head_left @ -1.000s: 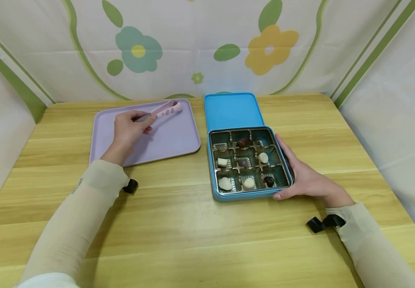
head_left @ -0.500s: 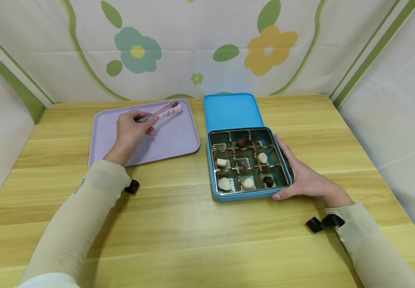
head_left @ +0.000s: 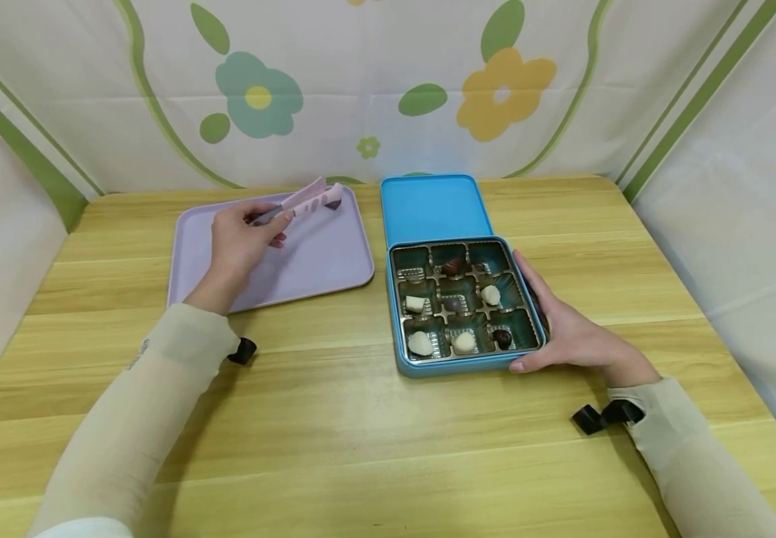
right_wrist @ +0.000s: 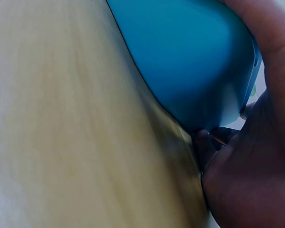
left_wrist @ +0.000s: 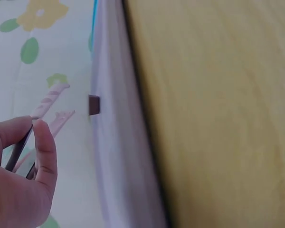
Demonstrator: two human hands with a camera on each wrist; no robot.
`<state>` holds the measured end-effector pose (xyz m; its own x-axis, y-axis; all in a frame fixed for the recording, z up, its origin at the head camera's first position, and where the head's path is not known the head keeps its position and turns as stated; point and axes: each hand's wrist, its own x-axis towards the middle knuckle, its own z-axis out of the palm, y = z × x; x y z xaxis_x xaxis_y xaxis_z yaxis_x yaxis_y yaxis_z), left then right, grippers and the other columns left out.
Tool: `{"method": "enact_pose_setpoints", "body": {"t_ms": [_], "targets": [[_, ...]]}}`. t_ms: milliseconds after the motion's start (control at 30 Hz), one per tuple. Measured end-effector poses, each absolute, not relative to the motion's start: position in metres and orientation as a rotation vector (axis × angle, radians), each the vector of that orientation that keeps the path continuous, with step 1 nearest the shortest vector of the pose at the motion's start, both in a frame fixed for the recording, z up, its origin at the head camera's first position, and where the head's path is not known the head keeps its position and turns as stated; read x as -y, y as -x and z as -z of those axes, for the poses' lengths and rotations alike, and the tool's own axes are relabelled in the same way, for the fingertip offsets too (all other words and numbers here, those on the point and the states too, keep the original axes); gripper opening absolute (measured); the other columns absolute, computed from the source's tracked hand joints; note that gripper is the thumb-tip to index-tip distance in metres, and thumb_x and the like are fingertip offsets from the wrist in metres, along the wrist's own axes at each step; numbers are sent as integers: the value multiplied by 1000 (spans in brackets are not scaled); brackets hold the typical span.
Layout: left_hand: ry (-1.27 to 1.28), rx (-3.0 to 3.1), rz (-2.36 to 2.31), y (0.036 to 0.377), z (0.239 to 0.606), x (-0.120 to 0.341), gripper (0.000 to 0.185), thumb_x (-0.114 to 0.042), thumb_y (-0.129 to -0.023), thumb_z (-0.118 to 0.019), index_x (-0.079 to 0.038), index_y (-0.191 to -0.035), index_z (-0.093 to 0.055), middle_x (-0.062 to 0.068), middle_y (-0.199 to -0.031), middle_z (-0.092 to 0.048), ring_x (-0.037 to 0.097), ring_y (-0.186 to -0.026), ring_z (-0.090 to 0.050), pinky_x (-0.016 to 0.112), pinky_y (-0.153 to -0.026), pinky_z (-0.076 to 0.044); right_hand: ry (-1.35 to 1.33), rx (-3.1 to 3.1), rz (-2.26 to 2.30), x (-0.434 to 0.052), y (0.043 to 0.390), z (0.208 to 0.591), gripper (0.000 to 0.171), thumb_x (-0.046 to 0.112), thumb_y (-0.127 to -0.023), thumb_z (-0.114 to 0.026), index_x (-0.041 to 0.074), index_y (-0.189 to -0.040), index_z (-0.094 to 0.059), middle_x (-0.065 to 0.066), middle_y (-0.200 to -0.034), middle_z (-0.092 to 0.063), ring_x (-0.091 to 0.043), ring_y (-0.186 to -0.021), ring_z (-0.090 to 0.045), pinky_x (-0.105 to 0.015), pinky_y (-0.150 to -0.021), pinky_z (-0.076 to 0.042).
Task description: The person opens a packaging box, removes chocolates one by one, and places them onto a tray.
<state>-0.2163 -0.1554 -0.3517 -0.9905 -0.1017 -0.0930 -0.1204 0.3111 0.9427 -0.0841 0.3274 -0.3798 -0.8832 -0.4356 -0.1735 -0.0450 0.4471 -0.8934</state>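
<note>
Pink tongs (head_left: 307, 202) sit in my left hand (head_left: 240, 243), pinched at their grey handle end between thumb and fingers, with the two pink tips pointing away toward the far right corner of the lilac tray (head_left: 334, 261). From the head view the tongs look lifted off the tray surface, tilted slightly upward; their arms stand a little apart at the tips. The left wrist view shows the same: my thumb and a finger (left_wrist: 42, 152) curl round the dark handle, and the two pink arms (left_wrist: 50, 102) run out side by side with a narrow gap between them, above the pale tray edge (left_wrist: 114, 142).

My right hand (head_left: 573, 332) rests against the right wall of the blue tin (head_left: 469, 366), fingers laid along its side and thumb at the near right corner, holding it steady on the table (head_left: 361, 448). The right wrist view shows only the blue wall (right_wrist: 190, 61) pressed close by my palm (right_wrist: 256, 180).

I see the tin's lid (head_left: 435, 205) lying open behind it, flat on the table and just beside the tray. Inside, a dark insert has nine cells: white sweets (head_left: 420, 343) in several near and middle cells, a dark one (head_left: 502, 338) at the near right, another brown one (head_left: 454, 265) in the far middle cell.
</note>
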Motion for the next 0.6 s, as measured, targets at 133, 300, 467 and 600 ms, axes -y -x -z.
{"method": "enact_pose_setpoints", "body": {"t_ms": [133,300,467,600], "targets": [[136,-2520,-1918,212,344,156,44,-25,-99,-80,2,-132,-71,-8,-93,-72,5,-73,-74,22,-72,-64,408,-2315,1427,-327,84,380,158,0,-69,-99,47,-170,14,2,-183,6,-41,-162,-18,-2,-109,-31],[35,-2519,-1964,204,335,156,40,-24,-99,-81,2,-128,-73,-9,-92,-74,5,-70,-73,19,-69,-63,408,-2305,1441,-327,85,380,158,-1,-70,-99,49,-169,13,2,-183,7,-41,-162,-16,-2,-109,-30],[-115,-2559,-1917,196,331,154,37,-26,-99,-81,-2,-128,-76,-13,-89,-76,7,-69,-74,21,-70,-63,410,-2298,1445,-327,86,380,157,-2,-70,-98,49,-169,13,1,-183,7,-42,-161,-18,-3,-109,-32],[-230,-2549,-1920,190,328,151,34,-24,-100,-80,-2,-126,-77,-11,-89,-78,8,-71,-75,24,-71,-65,419,-2295,1447,-327,87,380,157,-2,-70,-98,49,-169,13,-1,-183,5,-42,-160,-21,-5,-109,-35]]}}
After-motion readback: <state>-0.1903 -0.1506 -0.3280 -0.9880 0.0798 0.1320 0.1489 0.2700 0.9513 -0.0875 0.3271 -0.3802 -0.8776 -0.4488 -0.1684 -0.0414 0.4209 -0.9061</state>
